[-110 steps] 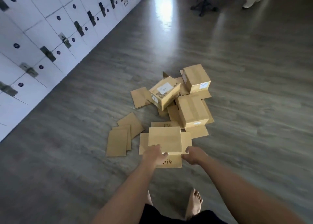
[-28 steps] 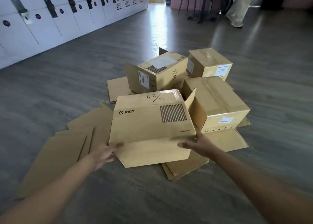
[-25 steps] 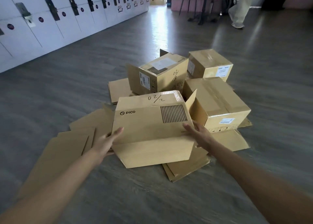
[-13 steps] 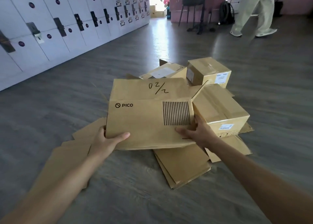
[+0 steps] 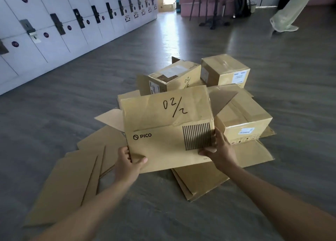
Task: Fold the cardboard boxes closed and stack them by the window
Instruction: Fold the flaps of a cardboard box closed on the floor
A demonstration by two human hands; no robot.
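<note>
I am holding the tan corrugated cardboard box printed "PICO" and hand-marked "02/2" (image 5: 167, 124) between both hands, raised off the grey wood-look floor (image 5: 127, 62). My left hand (image 5: 127, 162) is gripping its near left corner, thumb lying across the front panel and fingers curled behind the edge; my right hand (image 5: 218, 148) is clasping the near right edge beside the striped print. Holding opposite corners is squaring the carton so its loose side flaps, splaying out beyond each hand, can be folded in. Beneath my hands, flattened brown cardboard sheets (image 5: 76, 182) are lying spread out. Just beyond my right hand a taped brown carton with a white label (image 5: 243, 120) is sitting closed; no window stack is in view, so stacking probably remains.
</note>
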